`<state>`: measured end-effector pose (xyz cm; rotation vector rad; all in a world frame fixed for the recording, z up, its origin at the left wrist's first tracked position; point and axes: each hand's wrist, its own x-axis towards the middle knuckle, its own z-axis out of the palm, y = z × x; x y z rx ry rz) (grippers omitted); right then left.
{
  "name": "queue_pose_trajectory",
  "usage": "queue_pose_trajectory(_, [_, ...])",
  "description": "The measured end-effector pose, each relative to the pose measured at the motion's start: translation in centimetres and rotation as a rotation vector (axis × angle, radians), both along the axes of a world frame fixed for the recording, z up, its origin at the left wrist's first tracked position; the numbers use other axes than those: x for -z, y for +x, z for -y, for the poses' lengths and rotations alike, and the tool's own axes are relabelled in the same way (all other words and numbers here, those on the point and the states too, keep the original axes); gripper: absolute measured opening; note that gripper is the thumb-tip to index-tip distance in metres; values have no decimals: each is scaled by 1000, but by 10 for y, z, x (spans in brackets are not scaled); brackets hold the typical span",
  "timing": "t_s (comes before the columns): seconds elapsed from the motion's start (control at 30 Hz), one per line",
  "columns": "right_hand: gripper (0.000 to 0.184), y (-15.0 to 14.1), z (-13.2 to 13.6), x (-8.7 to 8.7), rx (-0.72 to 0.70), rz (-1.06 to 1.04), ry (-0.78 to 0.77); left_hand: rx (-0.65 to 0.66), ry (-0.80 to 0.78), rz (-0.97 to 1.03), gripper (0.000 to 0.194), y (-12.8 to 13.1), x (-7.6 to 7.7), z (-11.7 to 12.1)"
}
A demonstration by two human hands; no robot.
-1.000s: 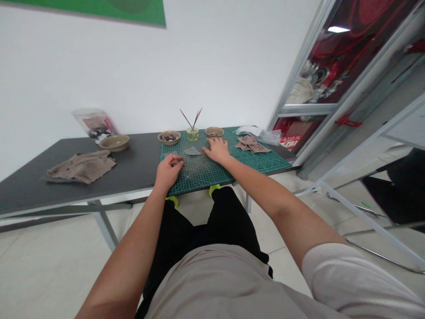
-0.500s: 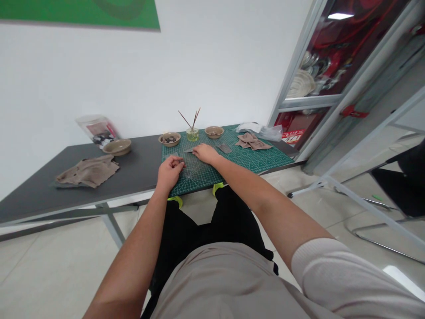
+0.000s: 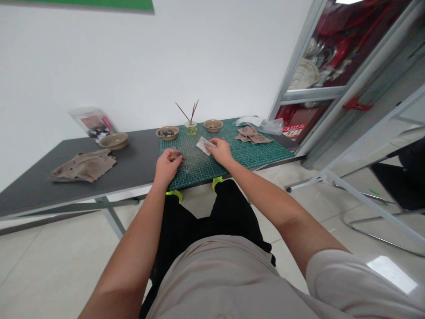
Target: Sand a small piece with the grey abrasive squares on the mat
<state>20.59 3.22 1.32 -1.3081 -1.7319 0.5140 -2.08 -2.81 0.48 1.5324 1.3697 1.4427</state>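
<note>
My right hand (image 3: 221, 150) is over the middle of the green cutting mat (image 3: 195, 170), its thumb and fingers pinching a small pale sheet (image 3: 202, 145) that looks like sandpaper. A narrow grey strip shows at the fingertips, against the sheet. Near the mat's left edge, my left hand (image 3: 168, 166) is closed, thumb against fingers; a small dark thing seems to be between them, too small to name. Beyond the hands are a bowl of dark pebble-like pieces (image 3: 168, 133), a glass jar with thin sticks (image 3: 191, 128) and a second bowl (image 3: 213, 126).
A brown cloth (image 3: 253, 135) and a clear plastic bag (image 3: 274, 126) lie at the mat's right. On the dark table (image 3: 139, 155) to the left are another brown cloth (image 3: 84, 166), a bowl (image 3: 113, 141) and a clear printed container (image 3: 91, 122). A white wall stands behind.
My right hand has moved right and picked up the sheet that lay grey side up on the mat; its pale side now shows. My left hand stays near the same spot, still closed.
</note>
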Motion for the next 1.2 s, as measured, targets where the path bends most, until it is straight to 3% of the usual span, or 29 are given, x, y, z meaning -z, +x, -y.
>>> queue_pose_trajectory(0.17, [25, -2, 0, 0, -72, -66, 1, 7, -6, -16, 29, -1, 2, -1])
queue_pose_trajectory(0.27, [18, 0, 2, 1, -51, -76, -18, 13, -8, -23, 24, -2, 2, -2])
queue_pose_trajectory(0.4, [27, 7, 4, 3, -39, -165, -33, 17, -11, -16, 20, 0, -1, 0])
queue_pose_trajectory(0.47, [22, 9, 4, 4, -32, -183, -73, 20, -10, -20, 19, 1, -3, 2])
queue_pose_trajectory(0.67, [23, 11, 8, 6, -240, -581, -242, 5, 6, -42, 20, 3, -6, 5])
queue_pose_trajectory(0.83, [14, 18, 8, -3, -241, -712, -312, 10, 28, -55, 21, 2, -5, 4])
queue_pose_trajectory(1.0, [18, 21, 13, -12, -372, -895, -462, -43, 132, -292, 14, 9, -18, 3])
queue_pose_trajectory(1.2, [19, 10, 17, -14, -257, -1024, -488, 33, 135, -236, 11, 37, -30, -10])
